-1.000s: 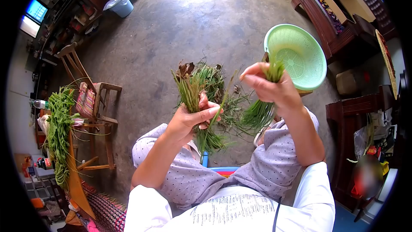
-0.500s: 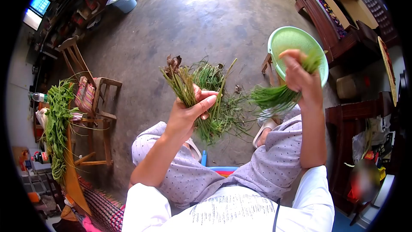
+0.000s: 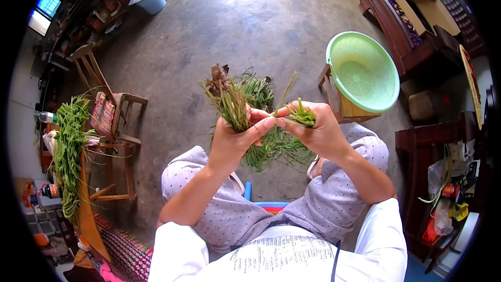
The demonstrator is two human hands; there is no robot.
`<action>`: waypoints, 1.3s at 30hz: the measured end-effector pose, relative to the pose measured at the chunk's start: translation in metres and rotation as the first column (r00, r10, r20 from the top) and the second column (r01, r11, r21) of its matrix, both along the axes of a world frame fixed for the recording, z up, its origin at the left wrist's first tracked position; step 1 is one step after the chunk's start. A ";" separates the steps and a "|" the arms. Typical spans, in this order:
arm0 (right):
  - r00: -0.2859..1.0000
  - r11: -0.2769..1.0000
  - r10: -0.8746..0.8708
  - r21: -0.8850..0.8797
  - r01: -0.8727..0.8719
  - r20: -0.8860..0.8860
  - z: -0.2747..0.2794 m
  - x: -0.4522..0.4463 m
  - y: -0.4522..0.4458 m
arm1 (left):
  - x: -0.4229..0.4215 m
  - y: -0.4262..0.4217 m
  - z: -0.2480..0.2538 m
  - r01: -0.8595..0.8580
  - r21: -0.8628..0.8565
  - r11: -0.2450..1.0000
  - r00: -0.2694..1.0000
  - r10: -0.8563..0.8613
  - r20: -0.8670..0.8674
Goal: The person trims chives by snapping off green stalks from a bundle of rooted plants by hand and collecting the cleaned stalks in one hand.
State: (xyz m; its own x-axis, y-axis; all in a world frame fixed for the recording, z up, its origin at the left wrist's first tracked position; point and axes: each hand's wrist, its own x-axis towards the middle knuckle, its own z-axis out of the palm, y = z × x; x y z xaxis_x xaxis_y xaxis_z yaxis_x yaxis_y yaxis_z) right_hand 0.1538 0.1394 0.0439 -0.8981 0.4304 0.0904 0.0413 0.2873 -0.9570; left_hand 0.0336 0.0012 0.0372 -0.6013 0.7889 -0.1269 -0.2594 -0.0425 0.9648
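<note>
My left hand [image 3: 235,138] is closed around a bunch of thin green stalks [image 3: 232,108], with a brown withered leaf [image 3: 215,79] at its top. Opposite it, my right hand [image 3: 322,134] grips a smaller bundle of green stems [image 3: 303,115], stem ends upward. The fingertips of both hands meet at a single upright stem [image 3: 285,94] between the bunches. Below and behind the hands, a loose heap of green stalks and leafy scraps [image 3: 255,90] lies on the floor, partly hidden by them.
A light green plastic basket [image 3: 360,75] rests on a wooden stool [image 3: 355,110] to the right. More long greens [image 3: 73,141] hang over a wooden chair at the left. Beyond them stands another wooden chair [image 3: 125,104]. A blue bin [image 3: 152,2] is farther back.
My right hand has moved left from in front of the basket to meet my left hand. Its bundle now shows stem ends upward, and the basket is uncovered.
</note>
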 end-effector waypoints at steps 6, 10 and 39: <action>1.000 1.000 0.004 0.028 -0.004 0.006 0.007 0.001 0.000 | 0.000 0.000 0.000 -0.011 -0.060 0.998 0.997 0.006 -0.075; 1.000 0.989 -0.015 -0.145 0.017 0.016 0.011 0.003 0.002 | -0.001 -0.001 0.000 0.007 -0.089 0.996 0.998 -0.012 -0.054; 1.000 0.935 -0.006 0.354 0.013 -0.020 0.012 0.011 0.017 | -0.001 -0.005 0.001 0.119 -0.125 0.985 0.983 -0.099 0.152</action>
